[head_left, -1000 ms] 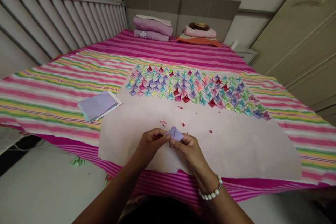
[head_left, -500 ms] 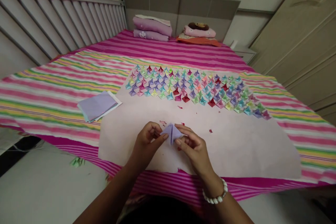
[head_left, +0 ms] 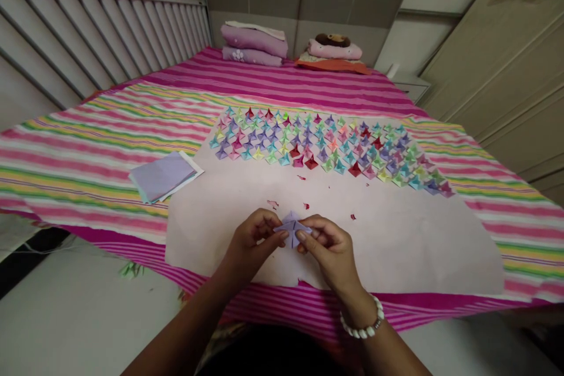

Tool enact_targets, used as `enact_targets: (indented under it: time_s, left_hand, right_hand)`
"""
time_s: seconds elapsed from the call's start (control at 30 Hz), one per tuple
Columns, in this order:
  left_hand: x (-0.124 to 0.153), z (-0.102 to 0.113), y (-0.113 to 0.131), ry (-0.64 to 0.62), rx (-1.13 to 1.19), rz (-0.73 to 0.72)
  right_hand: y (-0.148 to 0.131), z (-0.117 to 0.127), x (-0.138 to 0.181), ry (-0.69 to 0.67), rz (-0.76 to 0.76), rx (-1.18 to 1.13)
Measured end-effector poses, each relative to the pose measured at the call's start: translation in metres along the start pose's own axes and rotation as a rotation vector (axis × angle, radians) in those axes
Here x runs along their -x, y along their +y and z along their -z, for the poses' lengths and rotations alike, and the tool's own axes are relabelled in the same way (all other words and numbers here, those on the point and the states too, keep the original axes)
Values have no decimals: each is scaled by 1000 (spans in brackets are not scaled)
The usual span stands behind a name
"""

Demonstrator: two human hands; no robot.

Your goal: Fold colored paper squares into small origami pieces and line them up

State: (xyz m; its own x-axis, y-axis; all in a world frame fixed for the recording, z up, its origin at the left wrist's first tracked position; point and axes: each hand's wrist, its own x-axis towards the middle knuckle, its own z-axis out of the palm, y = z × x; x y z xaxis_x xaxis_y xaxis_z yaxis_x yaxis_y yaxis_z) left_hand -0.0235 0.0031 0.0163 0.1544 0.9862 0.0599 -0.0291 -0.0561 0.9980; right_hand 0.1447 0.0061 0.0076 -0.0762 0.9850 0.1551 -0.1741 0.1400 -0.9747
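A small folded lilac paper piece (head_left: pixel 291 227) is pinched between both of my hands above the pale pink sheet (head_left: pixel 396 235). My left hand (head_left: pixel 252 242) grips its left side with fingers closed. My right hand (head_left: pixel 326 247), with a white bead bracelet on the wrist, grips its right side. The piece shows pointed flaps like a star.
Rows of several folded paper shapes (head_left: pixel 326 147) in many colours lie farther back on the sheet. A stack of lilac paper squares (head_left: pixel 164 176) rests on the striped bedspread (head_left: pixel 88 147) to the left. Pillows (head_left: pixel 254 46) lie at the headboard. Red paper scraps (head_left: pixel 273 204) dot the sheet.
The lilac piece went from a flat triangle to an opened, star-like shape. Both hands shifted slightly forward, then drew closer together around it.
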Motion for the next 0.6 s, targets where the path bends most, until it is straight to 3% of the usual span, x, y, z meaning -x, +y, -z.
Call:
enact_targets:
  time_s: [0.13,0.3,0.6]
  left_hand:
    - [0,1,2,-46,40,38]
    - [-1,3,6,-89,98,64]
    - [-1,6,8,-184,106,-31]
  right_hand:
    - [-1,2,-1,-61,-68,-81]
    - [4,3,-2,-95,-45,-137]
    - [7,5,-1,-125,-36,-188]
